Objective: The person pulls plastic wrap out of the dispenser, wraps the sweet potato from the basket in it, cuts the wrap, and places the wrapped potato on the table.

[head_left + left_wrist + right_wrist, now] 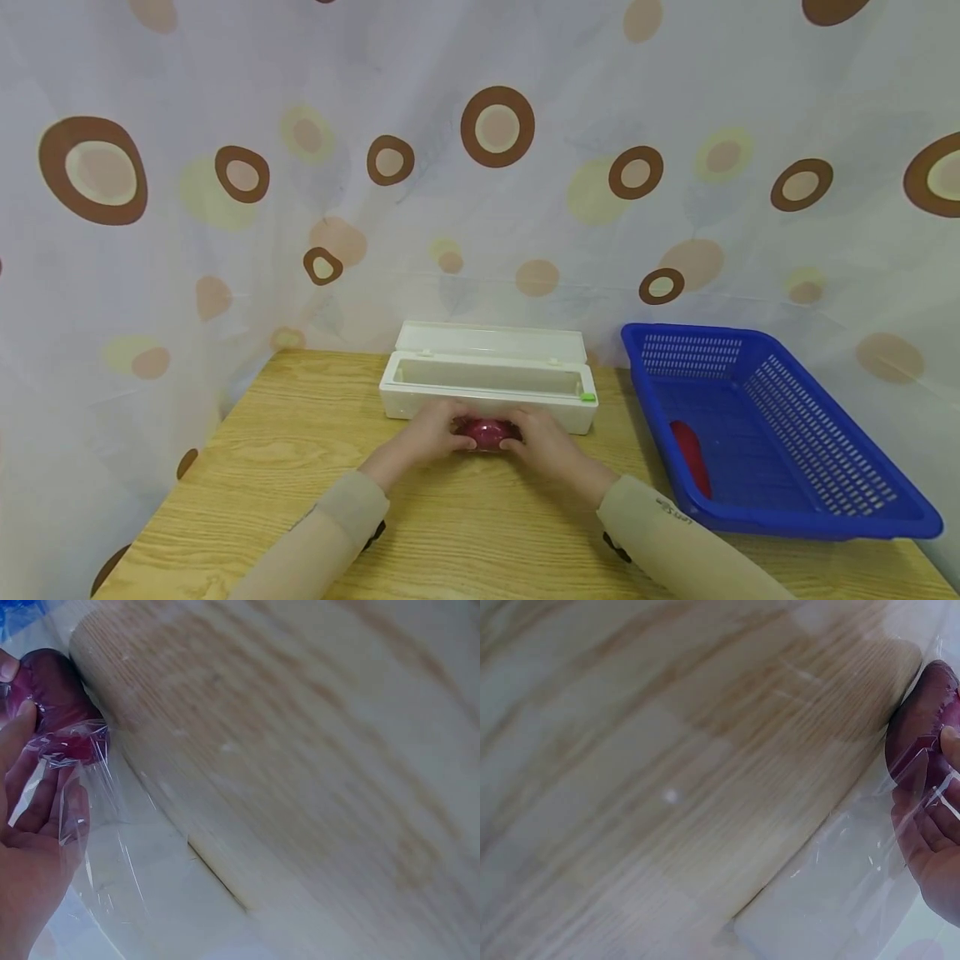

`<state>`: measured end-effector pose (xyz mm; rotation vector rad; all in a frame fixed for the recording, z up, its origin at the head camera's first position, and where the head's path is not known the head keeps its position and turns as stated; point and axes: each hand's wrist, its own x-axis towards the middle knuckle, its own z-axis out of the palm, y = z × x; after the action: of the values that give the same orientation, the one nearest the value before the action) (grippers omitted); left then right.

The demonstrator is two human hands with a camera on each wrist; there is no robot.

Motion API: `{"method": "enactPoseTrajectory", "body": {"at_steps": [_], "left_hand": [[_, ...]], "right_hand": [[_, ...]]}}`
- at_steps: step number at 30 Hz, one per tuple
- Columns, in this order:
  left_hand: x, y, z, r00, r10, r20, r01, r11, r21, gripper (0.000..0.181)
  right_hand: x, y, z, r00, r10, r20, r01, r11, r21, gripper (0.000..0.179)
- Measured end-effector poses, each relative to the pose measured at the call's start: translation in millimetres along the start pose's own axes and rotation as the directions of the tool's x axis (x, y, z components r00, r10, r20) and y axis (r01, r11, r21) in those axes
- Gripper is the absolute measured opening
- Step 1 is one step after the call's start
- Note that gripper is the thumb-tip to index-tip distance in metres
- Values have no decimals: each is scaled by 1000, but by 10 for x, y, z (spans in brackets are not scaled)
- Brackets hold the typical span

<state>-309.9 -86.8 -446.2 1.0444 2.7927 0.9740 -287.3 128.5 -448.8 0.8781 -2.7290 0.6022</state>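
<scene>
A shiny purple-red sweet potato (488,434) with clear cling film (101,769) over it lies close in front of the white film dispenser box (487,398). My left hand (433,432) grips its left end, thumb on the near side and fingers on the far side. The right hand (543,441) holds the opposite end the same way. In the right wrist view the sweet potato (922,727) shows under the transparent film, thumb pressed on it. Loose film also lies over the fingers of both hands.
The dispenser's lid (491,340) stands open against the patterned curtain (480,208), and a green slider (587,397) sits at its right end. To the right is a blue plastic basket (780,521) with a red elongated thing (691,458) inside. Everything stands on a wood-grain table (480,533).
</scene>
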Motion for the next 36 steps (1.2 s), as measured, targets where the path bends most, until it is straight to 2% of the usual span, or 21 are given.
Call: {"method": "enactPoseTrajectory", "body": {"at_steps": [7,12,16,20,24,29,33,36], "left_hand": [[-2,31,-12,1000,10,1,-10,1000,29,34],[-5,54,-20,1000,15,3,-15,999,35,36],[-11,50,-13,1000,4,4,-4,999,44,35],[-15,51,-9,1000,-11,4,11,998,69,36],[-13,50,-3,1000,-11,-3,11,997,76,36],[-14,51,1,1000,-10,-8,10,998,65,36],[-15,52,5,1000,-16,-10,17,997,69,36],[-16,50,9,1000,-22,-13,23,997,74,36]], "right_hand": [[13,10,-17,1000,11,21,-11,1000,-7,39],[14,41,-27,1000,-22,20,22,1000,-9,41],[-16,42,-75,999,-45,-17,45,999,4,42],[-69,44,-160,992,-49,-116,54,998,43,36],[-112,89,-239,971,-24,-239,38,998,56,34],[-161,183,-302,933,78,-350,-58,996,67,43],[-214,238,-322,907,159,-391,-117,985,128,52],[-257,278,-314,882,242,-405,-176,965,193,59]]}}
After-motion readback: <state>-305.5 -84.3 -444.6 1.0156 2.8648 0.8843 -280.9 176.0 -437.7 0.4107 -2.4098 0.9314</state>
